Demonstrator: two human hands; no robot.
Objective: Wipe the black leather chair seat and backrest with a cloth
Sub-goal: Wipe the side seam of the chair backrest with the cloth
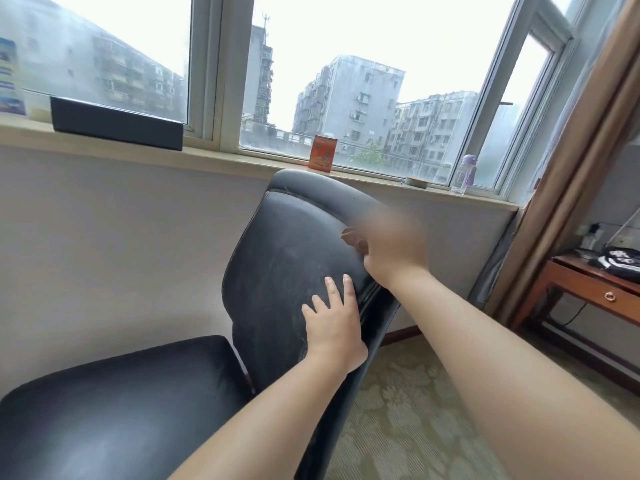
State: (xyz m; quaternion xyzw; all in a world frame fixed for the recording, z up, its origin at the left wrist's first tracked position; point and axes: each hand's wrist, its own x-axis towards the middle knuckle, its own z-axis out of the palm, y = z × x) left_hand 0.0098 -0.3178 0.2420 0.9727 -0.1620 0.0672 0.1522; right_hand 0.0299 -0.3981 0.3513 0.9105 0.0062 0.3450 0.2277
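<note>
Leftmost, on the windowsill [214,155]: a blue printed card [10,77] leaning at the glass, then a long black box [116,124] lying along the ledge.

Below, at lower left: chair seat [114,403], black leather, worn and dull, facing the viewer's left side.

Centre: chair backrest [294,258], black leather, upright and turned at an angle, its surface scuffed with pale streaks; a torn spot shows brown near its right edge.

On the backrest, lower right portion: left hand [334,327], palm flat against the leather, fingers straight and slightly spread, holding nothing.

Centre sill, behind the top of the backrest: an orange carton [322,153], standing upright.

Right of the backrest's upper edge: right hand [391,244], heavily blurred, at the rim of the backrest beside the torn spot. Whether its fingers are curled or straight cannot be told, nor whether it holds anything. No cloth can be made out in either hand.

Further right on the sill: a small round dish [417,181], then a clear bottle with a purple cap [465,174], upright.

Far right: a brown curtain [581,161] hanging from top to floor; beside it a wooden desk [588,289] with a ring-pull drawer, dark objects lying on top.

Floor, lower right: patterned greenish carpet [408,410].
</note>
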